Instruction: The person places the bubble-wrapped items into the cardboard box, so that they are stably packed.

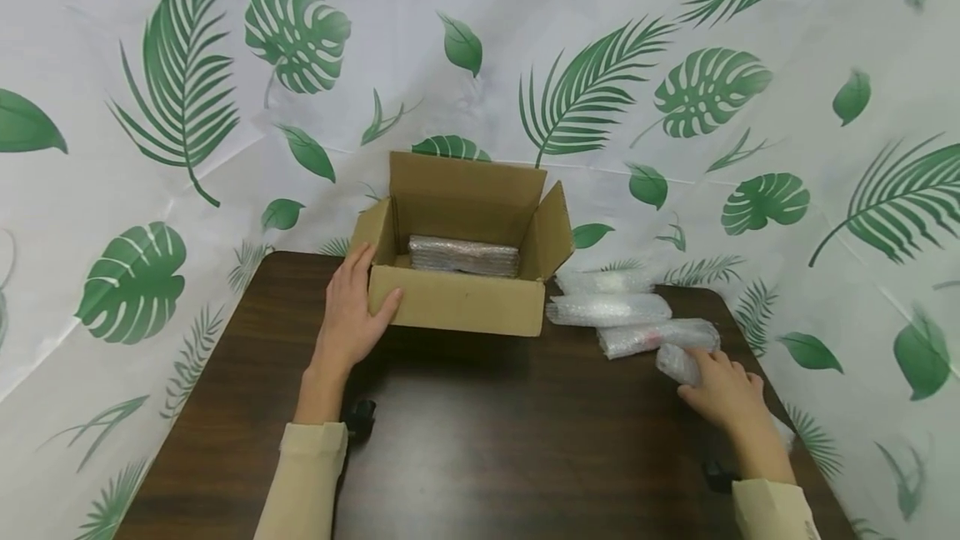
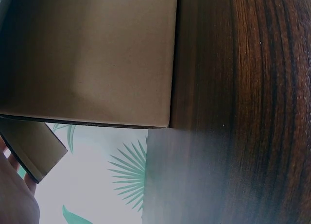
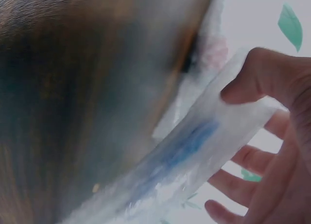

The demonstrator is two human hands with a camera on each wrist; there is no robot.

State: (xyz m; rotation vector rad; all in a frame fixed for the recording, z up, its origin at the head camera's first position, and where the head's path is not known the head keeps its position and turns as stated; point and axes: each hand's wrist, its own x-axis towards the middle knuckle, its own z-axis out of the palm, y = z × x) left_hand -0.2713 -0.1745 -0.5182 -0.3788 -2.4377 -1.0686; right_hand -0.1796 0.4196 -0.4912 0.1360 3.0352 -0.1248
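Observation:
An open cardboard box [image 1: 457, 300] stands toward the back of the table, with bubble-wrapped packages [image 1: 463, 257] lying inside. My left hand [image 1: 352, 307] grips its left front corner, thumb on the front wall and fingers along the left flap. In the left wrist view, that flap [image 2: 39, 148] shows beside the fingers. My right hand [image 1: 723, 390], at the table's right side, holds a bubble-wrapped roll [image 1: 677, 365] between thumb and fingers. Something blue shows through the wrap of this roll [image 3: 189, 146] in the right wrist view. Part of it is hidden behind the hand and forearm.
Several more bubble-wrapped rolls, among them a front one [image 1: 656, 337] and a middle one [image 1: 611, 309], lie right of the box. The dark wooden table [image 1: 480, 440] meets a leaf-patterned cloth [image 1: 465, 107] behind it. Black wrist devices [image 1: 362, 419] sit at both wrists.

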